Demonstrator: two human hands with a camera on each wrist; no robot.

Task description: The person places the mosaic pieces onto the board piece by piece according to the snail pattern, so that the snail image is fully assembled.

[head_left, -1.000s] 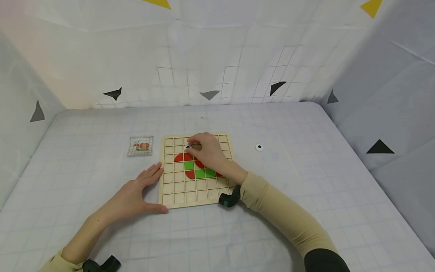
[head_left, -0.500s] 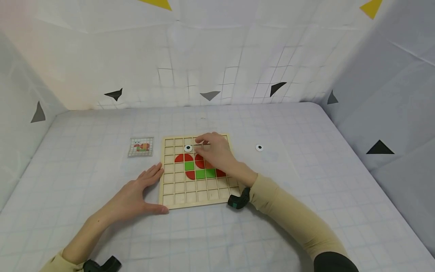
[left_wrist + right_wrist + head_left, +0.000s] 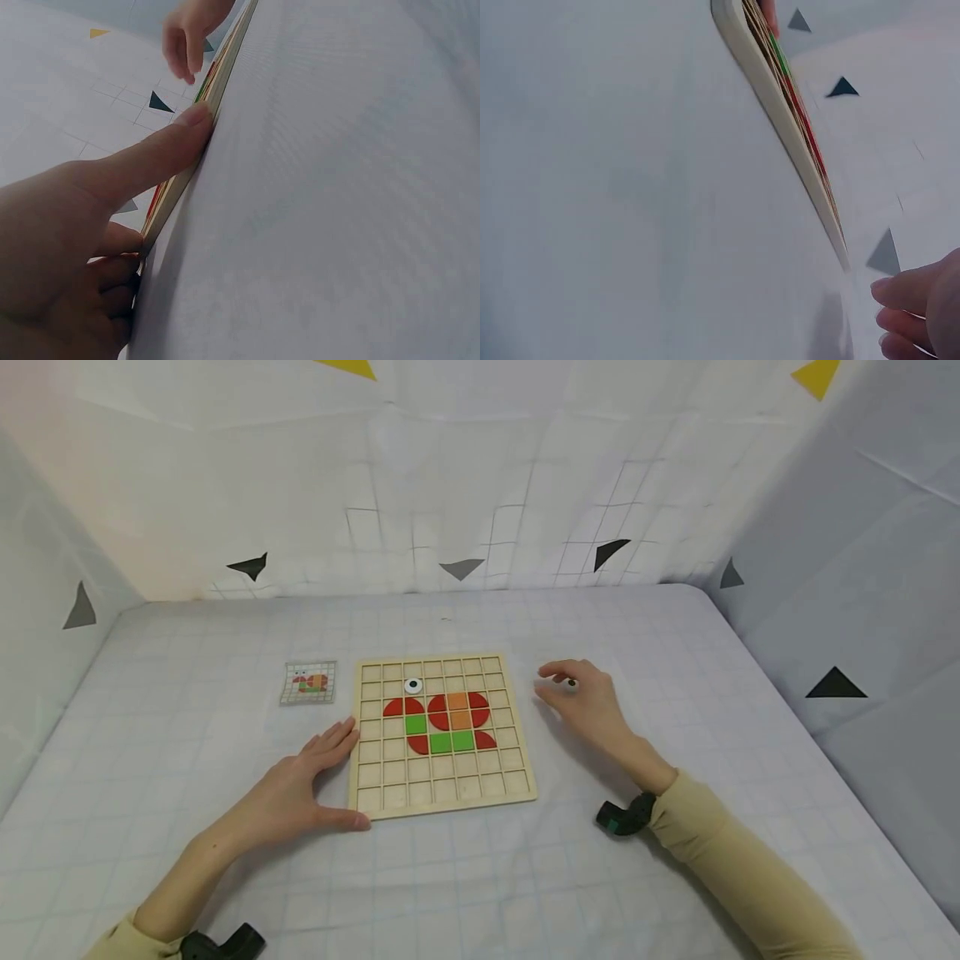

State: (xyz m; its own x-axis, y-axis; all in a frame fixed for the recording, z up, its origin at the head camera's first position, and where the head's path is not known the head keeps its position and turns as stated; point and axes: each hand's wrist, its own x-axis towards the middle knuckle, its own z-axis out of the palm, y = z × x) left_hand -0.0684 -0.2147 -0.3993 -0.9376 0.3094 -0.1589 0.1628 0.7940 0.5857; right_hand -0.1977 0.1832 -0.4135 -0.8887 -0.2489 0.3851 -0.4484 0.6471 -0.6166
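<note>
A square wooden grid board [image 3: 445,789] lies on the table, its cells partly filled with red half-rounds and corner pieces [image 3: 485,740], green squares [image 3: 441,742] and orange squares [image 3: 458,710]. One round white eye piece [image 3: 413,686] with a black dot sits in an upper cell. My left hand [image 3: 300,789] rests against the board's left edge, thumb at the lower corner and fingers extended; the left wrist view shows the thumb [image 3: 161,154] on the rim. Right of the board, my right hand [image 3: 588,706] hovers around a second eye piece [image 3: 572,683], thumb and fingers apart.
A small picture card [image 3: 309,682] with a matching coloured figure on a grid lies left of the board. White cloth covers the table [image 3: 480,893] and forms walls at the back and sides, marked with black, grey and yellow triangles.
My right hand has let go of the first eye piece on the board and moved right to the second one, uncovering the red and orange pieces. My left hand stays in place.
</note>
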